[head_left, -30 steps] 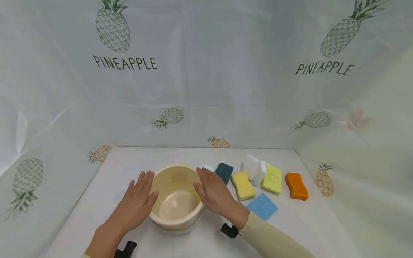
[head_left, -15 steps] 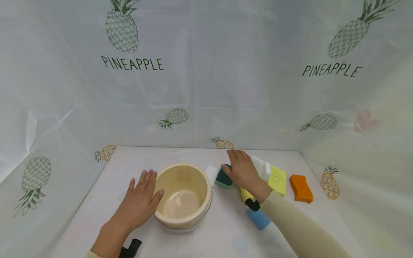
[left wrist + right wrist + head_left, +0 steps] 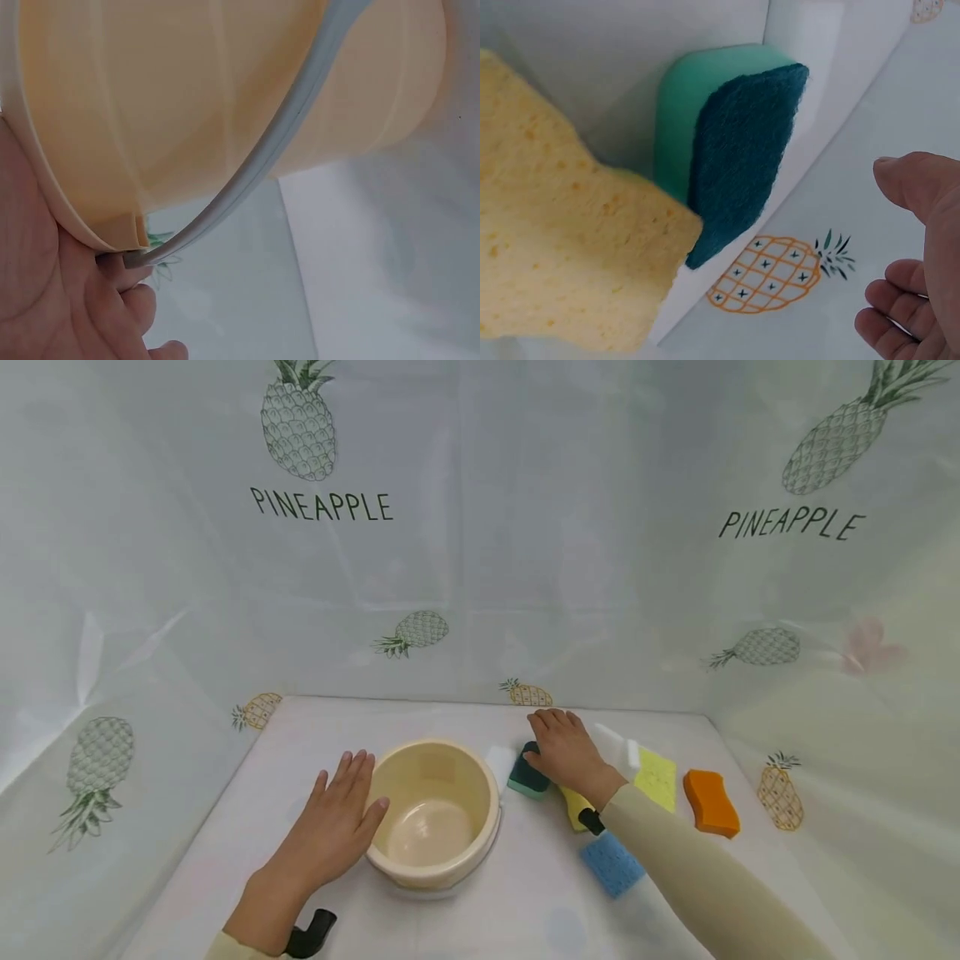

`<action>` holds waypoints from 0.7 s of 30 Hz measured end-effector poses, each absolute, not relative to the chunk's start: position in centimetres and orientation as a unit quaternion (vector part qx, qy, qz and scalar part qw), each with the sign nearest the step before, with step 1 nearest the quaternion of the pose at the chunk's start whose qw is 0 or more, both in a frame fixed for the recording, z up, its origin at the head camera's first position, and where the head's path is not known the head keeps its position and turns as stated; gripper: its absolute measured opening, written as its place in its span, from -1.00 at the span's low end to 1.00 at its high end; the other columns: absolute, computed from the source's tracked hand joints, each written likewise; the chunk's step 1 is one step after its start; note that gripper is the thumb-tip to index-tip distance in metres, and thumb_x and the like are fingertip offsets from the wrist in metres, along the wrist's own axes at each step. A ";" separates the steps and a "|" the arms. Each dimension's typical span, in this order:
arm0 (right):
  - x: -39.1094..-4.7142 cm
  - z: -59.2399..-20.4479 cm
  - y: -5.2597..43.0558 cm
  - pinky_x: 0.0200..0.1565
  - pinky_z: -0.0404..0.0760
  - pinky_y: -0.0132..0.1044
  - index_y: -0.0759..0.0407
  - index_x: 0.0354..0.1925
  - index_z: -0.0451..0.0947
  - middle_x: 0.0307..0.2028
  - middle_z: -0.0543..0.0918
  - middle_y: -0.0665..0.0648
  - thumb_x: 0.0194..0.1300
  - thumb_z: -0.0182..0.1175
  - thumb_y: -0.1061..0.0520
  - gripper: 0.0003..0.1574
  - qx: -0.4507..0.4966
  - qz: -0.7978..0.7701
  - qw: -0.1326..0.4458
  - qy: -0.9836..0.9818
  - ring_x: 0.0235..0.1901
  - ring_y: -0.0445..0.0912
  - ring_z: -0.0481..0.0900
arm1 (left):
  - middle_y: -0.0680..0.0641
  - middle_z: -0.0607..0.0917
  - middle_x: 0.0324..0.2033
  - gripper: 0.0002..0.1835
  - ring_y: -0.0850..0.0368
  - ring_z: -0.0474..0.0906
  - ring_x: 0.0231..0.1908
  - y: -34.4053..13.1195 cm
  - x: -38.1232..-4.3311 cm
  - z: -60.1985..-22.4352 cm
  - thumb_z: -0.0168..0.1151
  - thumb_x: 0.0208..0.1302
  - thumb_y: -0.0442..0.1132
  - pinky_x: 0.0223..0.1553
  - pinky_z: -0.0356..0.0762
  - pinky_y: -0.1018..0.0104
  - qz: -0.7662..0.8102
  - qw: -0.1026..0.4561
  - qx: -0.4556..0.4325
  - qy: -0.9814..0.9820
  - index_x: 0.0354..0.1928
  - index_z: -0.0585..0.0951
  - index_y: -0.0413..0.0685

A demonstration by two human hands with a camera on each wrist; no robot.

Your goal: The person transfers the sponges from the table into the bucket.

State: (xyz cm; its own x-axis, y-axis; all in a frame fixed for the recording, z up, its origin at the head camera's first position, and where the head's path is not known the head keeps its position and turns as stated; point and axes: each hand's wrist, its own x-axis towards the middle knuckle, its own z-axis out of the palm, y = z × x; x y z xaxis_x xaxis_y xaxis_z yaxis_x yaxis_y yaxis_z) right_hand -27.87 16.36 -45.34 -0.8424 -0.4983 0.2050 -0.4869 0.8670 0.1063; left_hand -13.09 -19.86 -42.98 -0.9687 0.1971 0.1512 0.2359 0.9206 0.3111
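A cream bucket (image 3: 431, 766) stands upright on the table, its grey handle (image 3: 262, 146) hanging along the outside in the left wrist view. My left hand (image 3: 330, 831) touches the bucket's left rim with fingers extended. Away from the bucket, my right hand (image 3: 567, 752) hovers over the sponges, holding nothing, its fingers relaxed. Below its thumb lies a green sponge (image 3: 679, 112) with a dark scouring pad (image 3: 742, 161). A yellow sponge (image 3: 570, 225) fills the lower left of the right wrist view; in the head view the right wrist partly hides it.
A blue sponge (image 3: 613, 865) lies nearer the front. Further right are a yellow-green sponge (image 3: 656, 779) and an orange sponge (image 3: 710, 802). White blocks (image 3: 615, 750) sit behind the right forearm. A pineapple-printed sheet (image 3: 540, 568) encloses the table.
My right hand has left the bucket's right rim and moved right, over the sponges. My left hand stays at the left rim. The head view has shifted slightly.
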 end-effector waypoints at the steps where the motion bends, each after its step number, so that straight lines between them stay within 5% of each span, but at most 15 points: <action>1: -27.8 -45.3 16.7 0.35 0.28 0.18 0.21 0.37 0.27 0.32 0.40 0.19 0.28 0.24 -0.25 -0.09 0.255 -0.027 0.113 -0.960 0.33 0.12 0.32 | -0.25 0.11 0.50 -0.20 -0.21 -0.10 0.52 -19.8 -13.1 -43.0 -0.22 0.50 0.20 0.44 -0.12 -0.29 -0.167 0.061 -0.111 -0.978 0.51 0.03 -0.25; 14: -25.0 -45.8 21.8 0.13 0.53 0.13 0.31 0.23 0.41 0.12 0.56 0.27 0.22 0.30 -0.21 -0.17 0.229 -0.018 0.190 -0.954 0.13 0.19 0.48 | -0.28 0.12 0.49 -0.19 -0.25 -0.08 0.51 -19.8 -12.9 -42.9 -0.19 0.49 0.20 0.43 -0.09 -0.30 -0.192 0.065 -0.114 -0.973 0.51 0.02 -0.26; 21: -22.2 -47.6 22.7 -0.07 0.61 0.06 0.35 0.08 0.45 -0.01 0.58 0.30 0.14 0.31 -0.34 -0.12 0.182 -0.024 0.212 -0.960 -0.03 0.19 0.50 | -0.27 0.08 0.50 -0.18 -0.23 -0.13 0.52 -19.9 -13.1 -43.3 -0.19 0.49 0.21 0.45 -0.11 -0.26 -0.204 0.057 -0.114 -0.971 0.52 -0.02 -0.24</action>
